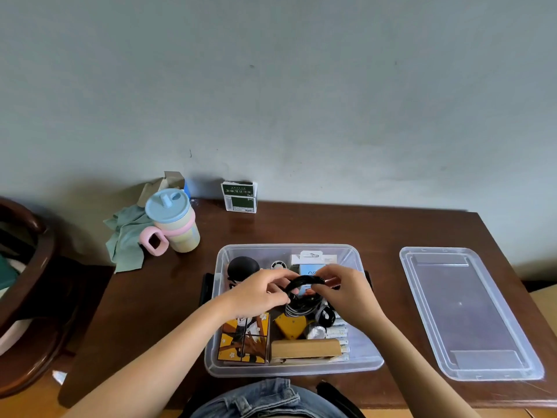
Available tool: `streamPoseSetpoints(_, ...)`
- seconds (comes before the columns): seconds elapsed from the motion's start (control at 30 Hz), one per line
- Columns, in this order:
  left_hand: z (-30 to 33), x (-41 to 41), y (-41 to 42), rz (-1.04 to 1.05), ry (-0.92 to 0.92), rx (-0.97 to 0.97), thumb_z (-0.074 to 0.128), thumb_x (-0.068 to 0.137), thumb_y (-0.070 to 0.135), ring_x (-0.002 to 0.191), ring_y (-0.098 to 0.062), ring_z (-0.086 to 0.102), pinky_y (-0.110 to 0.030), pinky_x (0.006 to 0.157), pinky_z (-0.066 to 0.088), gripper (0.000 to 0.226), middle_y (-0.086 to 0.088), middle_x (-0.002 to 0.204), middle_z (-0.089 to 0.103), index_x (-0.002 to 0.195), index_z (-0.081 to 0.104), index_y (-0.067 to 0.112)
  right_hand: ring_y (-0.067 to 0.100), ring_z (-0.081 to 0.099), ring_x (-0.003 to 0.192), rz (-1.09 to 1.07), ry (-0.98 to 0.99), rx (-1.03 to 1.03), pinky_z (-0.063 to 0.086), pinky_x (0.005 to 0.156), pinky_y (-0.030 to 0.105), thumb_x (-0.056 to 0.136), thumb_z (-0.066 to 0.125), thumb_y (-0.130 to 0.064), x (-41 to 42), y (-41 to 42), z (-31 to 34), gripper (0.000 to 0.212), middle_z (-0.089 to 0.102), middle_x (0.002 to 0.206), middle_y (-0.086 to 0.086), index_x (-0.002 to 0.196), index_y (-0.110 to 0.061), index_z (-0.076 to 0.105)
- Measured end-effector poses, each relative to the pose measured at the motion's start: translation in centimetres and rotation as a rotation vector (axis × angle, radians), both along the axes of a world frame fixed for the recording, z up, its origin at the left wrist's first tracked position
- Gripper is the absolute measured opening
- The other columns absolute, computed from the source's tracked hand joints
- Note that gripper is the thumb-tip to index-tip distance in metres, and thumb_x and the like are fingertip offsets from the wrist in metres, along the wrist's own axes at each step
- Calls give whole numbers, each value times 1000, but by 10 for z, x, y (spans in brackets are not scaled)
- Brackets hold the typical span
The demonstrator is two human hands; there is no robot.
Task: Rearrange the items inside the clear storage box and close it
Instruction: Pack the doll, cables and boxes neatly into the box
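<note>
You hold the coiled black cable [304, 289] just above the middle of the clear storage box [366, 362], your left hand [259, 292] and right hand [346, 289] each pinching one side of the loop. If either pinch slackens, the coil may spring open and snag the yellow case [291, 325] or the picture box [244, 339] beneath. The lid [468, 312] lies well apart on the table [156, 297], so closing waits.

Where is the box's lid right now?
In the head view, the lid lies flat on the table, to the right of the open box, apart from it and from both hands.
</note>
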State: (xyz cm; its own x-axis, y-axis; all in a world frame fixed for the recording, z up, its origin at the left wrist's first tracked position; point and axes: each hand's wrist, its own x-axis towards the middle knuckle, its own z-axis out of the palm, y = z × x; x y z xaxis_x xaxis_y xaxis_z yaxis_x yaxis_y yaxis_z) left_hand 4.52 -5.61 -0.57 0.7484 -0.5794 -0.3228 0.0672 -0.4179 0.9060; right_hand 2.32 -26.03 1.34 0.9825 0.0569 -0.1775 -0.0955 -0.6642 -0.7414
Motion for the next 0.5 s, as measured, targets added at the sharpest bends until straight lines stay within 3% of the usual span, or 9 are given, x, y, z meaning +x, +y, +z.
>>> streamPoseSetpoints(0.1, 2, 0, 9, 124, -161, 63, 64, 90, 23, 86, -2, 64, -14, 74, 49, 25, 10, 97, 68, 112, 62, 34, 2, 65, 77, -21, 2, 153, 50, 66, 16, 81, 72, -14, 4, 10, -8, 11, 68, 83, -12, 86, -22, 66)
streamPoseSetpoints(0.17, 1, 0, 12, 204, -245, 130, 63, 90, 24, 73, 5, 61, -9, 65, 46, 25, 10, 97, 67, 115, 65, 23, 5, 64, 79, -4, 86, 169, 50, 67, 20, 78, 76, -19, 9, 13, -15, 19, 66, 88, -11, 92, -22, 64)
streamPoseSetpoints(0.23, -1, 0, 13, 263, -272, 161, 62, 92, 21, 60, 10, 57, -8, 53, 43, 25, 7, 97, 66, 116, 66, 16, 9, 62, 81, 77, 248, -40, 48, 68, 20, 75, 78, -27, 16, 10, -27, 30, 65, 93, -7, 99, -20, 61)
streamPoseSetpoints(0.3, -2, 0, 14, 313, -297, 200, 61, 92, 19, 60, 5, 56, -10, 50, 42, 24, 7, 93, 63, 115, 66, 15, 15, 62, 84, 227, 385, -339, 49, 70, 23, 78, 73, -31, 21, 13, -41, 23, 66, 93, -1, 93, -16, 65)
streamPoseSetpoints(0.4, -3, 1, 11, 346, -338, 260, 63, 90, 18, 78, -5, 57, -6, 64, 41, 25, 3, 97, 62, 115, 66, 17, 23, 61, 80, 319, 453, -592, 44, 59, 26, 83, 64, -37, 17, 30, -64, 26, 56, 79, 1, 75, -14, 55)
streamPoseSetpoints(0.5, -4, 3, 11, 351, -347, 292, 64, 90, 18, 89, -10, 59, -6, 72, 39, 26, -1, 102, 62, 116, 67, 18, 21, 63, 91, 343, 433, -759, 43, 64, 27, 83, 64, -47, 14, 47, -81, 35, 62, 96, 1, 98, -15, 60)
